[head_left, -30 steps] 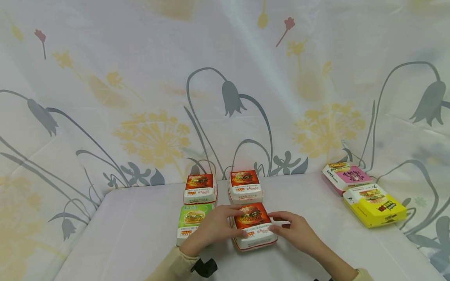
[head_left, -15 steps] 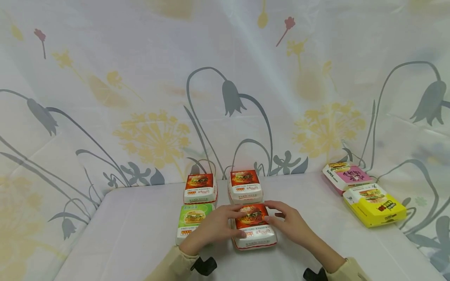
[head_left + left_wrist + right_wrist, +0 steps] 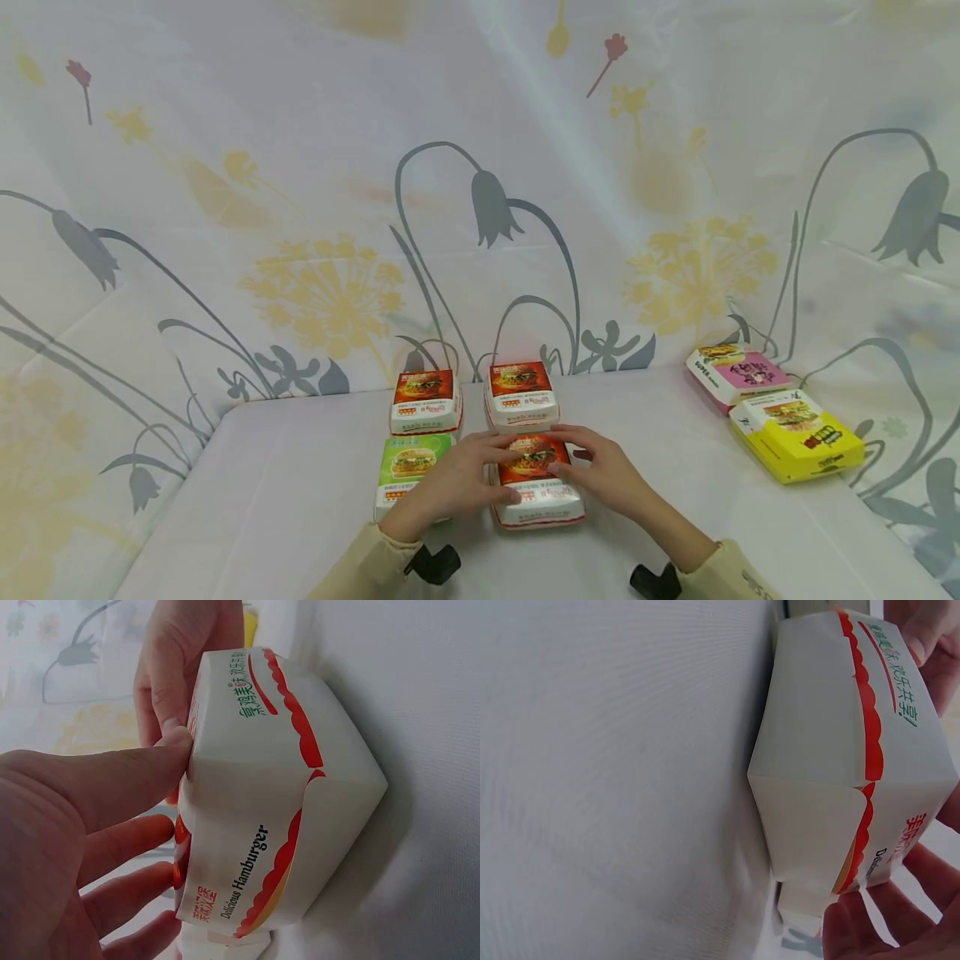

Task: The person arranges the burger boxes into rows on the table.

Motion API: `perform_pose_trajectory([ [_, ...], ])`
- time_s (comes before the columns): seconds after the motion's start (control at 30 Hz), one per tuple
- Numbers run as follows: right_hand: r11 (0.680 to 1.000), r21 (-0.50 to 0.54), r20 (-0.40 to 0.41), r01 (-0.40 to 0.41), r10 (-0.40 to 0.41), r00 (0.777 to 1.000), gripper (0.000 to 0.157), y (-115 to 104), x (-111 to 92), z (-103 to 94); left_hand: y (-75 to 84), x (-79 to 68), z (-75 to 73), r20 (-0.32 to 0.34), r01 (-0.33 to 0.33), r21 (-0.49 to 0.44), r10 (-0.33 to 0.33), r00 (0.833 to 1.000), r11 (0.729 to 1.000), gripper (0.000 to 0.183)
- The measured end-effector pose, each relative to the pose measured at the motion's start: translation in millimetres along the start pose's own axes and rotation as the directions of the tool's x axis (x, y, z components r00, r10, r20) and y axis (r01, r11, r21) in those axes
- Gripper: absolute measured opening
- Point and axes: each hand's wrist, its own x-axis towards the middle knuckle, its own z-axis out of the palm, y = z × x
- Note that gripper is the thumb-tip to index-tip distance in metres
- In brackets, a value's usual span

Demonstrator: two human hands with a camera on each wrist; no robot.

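A red-and-white hamburger box (image 3: 542, 496) lies on the table between both hands, its lid shut. My left hand (image 3: 467, 477) touches its left side and top edge with thumb and fingers nearly straight. From the right, my right hand (image 3: 606, 473) rests its thumb on the lid, other fingers at the right and far edges. Directly behind stands a second red-and-white hamburger box (image 3: 521, 398). To the left are a green-and-white hamburger box (image 3: 412, 467), partly behind my left forearm, and another red-and-white box (image 3: 425, 404) behind it.
At the far right, a pink hamburger box (image 3: 742, 375) and a yellow one (image 3: 798, 437) sit close together at an angle. A white cloth covers the table (image 3: 285, 483). Behind it hangs a flower-printed curtain (image 3: 337, 167).
The box between the hands has turned slightly and shifted a little left, standing squarer with the one behind. My right hand has moved left and toward its far edge; the left hand barely moved.
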Motion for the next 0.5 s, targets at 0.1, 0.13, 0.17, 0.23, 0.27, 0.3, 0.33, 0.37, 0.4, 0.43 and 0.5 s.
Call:
perform_pose_trajectory([
  [0.1,1.0,-0.005,-0.008,-0.006,0.006,1.0,0.049,-0.3,1.1,1.1,0.4,1.0,-0.2,-0.006,-0.023,0.024,0.023,1.0,0.999,0.051],
  [0.13,1.0,-0.005,-0.009,-0.009,0.009,1.0,0.05,-0.5,1.4,1.6,1.2,1.3,-0.1,-0.008,-0.033,0.022,0.033,0.999,0.999,0.05],
  [0.17,1.0,-0.005,-0.009,-0.01,0.01,1.0,0.049,-0.9,1.8,2.0,1.9,1.5,0.1,-0.011,-0.041,0.018,0.041,0.999,0.999,0.049],
  [0.23,1.0,-0.002,-0.008,-0.012,0.012,1.0,0.05,-2.0,2.2,3.0,4.0,1.9,0.7,-0.019,-0.064,0.005,0.064,0.998,0.998,0.046],
  [0.27,1.0,-0.001,-0.006,-0.015,0.015,1.0,0.05,-2.5,2.6,3.6,5.1,2.2,1.0,-0.019,-0.074,-0.003,0.074,0.997,0.997,0.046],
  [0.3,1.0,0.0,-0.005,-0.016,0.016,1.0,0.05,-2.9,3.1,4.2,6.0,2.6,1.2,-0.022,-0.087,-0.013,0.087,0.996,0.996,0.045],
  [0.33,1.0,0.0,-0.005,-0.02,0.02,1.0,0.05,-3.3,3.3,4.8,6.7,3.1,1.4,-0.021,-0.095,-0.025,0.094,0.995,0.995,0.045],
  [0.37,1.0,-0.002,-0.005,-0.022,0.022,1.0,0.049,-3.5,3.7,5.2,7.1,3.5,1.4,-0.02,-0.1,-0.032,0.1,0.995,0.994,0.044],
  [0.4,1.0,-0.003,-0.005,-0.024,0.024,1.0,0.049,-3.7,3.9,5.6,7.5,3.8,1.3,-0.016,-0.105,-0.038,0.105,0.994,0.994,0.044],
  [0.43,1.0,-0.004,-0.004,-0.027,0.027,1.0,0.049,-3.7,4.2,5.9,7.4,4.2,1.4,-0.013,-0.111,-0.042,0.111,0.994,0.993,0.044],
  [0.5,1.0,-0.009,-0.003,-0.028,0.028,1.0,0.049,-3.8,4.5,5.9,7.1,4.6,1.3,-0.005,-0.115,-0.046,0.115,0.993,0.992,0.044],
])
